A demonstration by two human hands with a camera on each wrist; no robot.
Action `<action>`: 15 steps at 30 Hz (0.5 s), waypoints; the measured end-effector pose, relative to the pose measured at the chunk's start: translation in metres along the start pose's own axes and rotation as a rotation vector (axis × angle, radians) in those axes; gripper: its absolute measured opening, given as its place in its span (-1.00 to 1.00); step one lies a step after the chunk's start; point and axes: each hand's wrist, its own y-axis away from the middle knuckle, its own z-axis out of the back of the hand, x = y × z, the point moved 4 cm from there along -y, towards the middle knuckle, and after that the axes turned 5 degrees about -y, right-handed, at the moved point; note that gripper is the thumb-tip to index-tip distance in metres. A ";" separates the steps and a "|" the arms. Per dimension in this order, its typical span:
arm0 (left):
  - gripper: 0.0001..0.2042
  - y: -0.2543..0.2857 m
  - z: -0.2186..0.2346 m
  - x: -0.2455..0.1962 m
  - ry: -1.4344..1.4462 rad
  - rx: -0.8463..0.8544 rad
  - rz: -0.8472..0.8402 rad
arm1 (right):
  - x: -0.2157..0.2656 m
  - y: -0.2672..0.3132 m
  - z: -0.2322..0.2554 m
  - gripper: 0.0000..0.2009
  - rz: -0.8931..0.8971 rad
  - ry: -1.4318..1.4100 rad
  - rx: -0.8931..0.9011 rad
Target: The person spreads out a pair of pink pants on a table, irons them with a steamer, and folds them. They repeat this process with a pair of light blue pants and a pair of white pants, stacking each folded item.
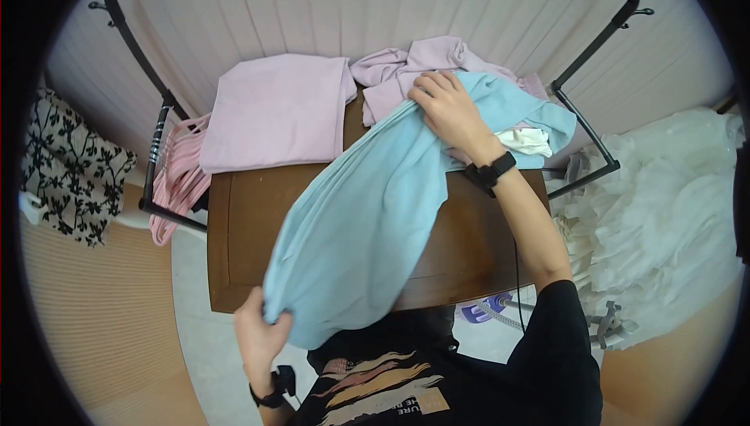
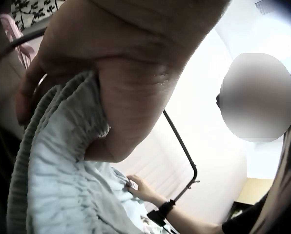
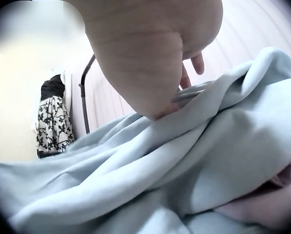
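Now, here is the pale blue cloth (image 1: pixel 367 215), slung diagonally over the brown table (image 1: pixel 258 215), with a hand at either end of the span! Down at the near left corner, the left hand (image 1: pixel 262 328) pinches a gathered edge, thumb against curled fingers; the closer view shows elastic-like ruching (image 2: pixel 62 161) bunched in that grip. Up at the back, the right hand (image 1: pixel 453 117) grips a bundle of folds between thumb and fingers. With the hands so far apart, the top edge runs fairly straight between them, apparently drawn out by that spacing, while the slack below sags past the table's front edge.

Beyond the right hand, the rest of the blue lies loosely over a rumpled lilac pile (image 1: pixel 437 55), a white piece (image 1: pixel 525 141) peeping out beside it. And at back left sits a folded lilac cloth (image 1: pixel 273 114) (rather neat, that one), seemingly set aside from the blue span, pink hangers (image 1: pixel 176 180) just beside it.
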 end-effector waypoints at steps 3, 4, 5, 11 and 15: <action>-0.76 0.003 0.034 0.019 0.049 -0.161 -0.033 | -0.018 -0.003 -0.016 -0.82 -0.010 -0.014 0.068; -0.76 0.004 0.043 0.025 0.060 -0.238 -0.022 | -0.020 -0.006 -0.017 -0.84 -0.025 -0.027 0.099; -0.76 0.005 0.052 0.030 0.070 -0.316 -0.014 | -0.023 -0.009 -0.015 -0.84 -0.032 -0.023 0.087; -0.74 0.008 0.079 0.054 0.001 -0.394 -0.012 | -0.050 -0.003 0.007 -0.88 -0.078 0.007 0.246; -0.76 0.016 0.101 0.058 0.016 -0.483 -0.117 | -0.053 0.020 0.067 -0.91 -0.094 -0.115 0.150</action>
